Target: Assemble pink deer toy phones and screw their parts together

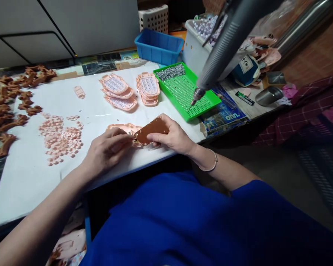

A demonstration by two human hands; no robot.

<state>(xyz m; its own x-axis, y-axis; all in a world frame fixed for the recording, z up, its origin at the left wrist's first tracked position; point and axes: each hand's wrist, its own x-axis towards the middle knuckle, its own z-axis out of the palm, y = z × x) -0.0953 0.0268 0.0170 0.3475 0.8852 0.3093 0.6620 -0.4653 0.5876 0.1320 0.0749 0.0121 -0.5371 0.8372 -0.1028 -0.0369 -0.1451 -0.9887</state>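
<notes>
A flat brown circuit board (152, 130) is tilted up in my right hand (172, 135), thumb on its face and fingers behind. My left hand (111, 146) is at the board's left corner, its thumb and fingertips pinched together; what they hold there is too small to make out. Under both hands lies a pink plastic shell (119, 127), partly hidden by them. Behind it are stacks of pink shells with keypads (115, 87), and another stack (148, 87) to their right. Small pink buttons (62, 138) are heaped on the left.
An electric screwdriver (211, 68) hangs over a green tray (180, 90) with small screws (170, 72). Brown parts (19, 96) are piled at far left. At the back stand a blue bin (158, 46) and a white tub (195, 51). A small pink piece (79, 92) lies on the white tabletop (91, 111).
</notes>
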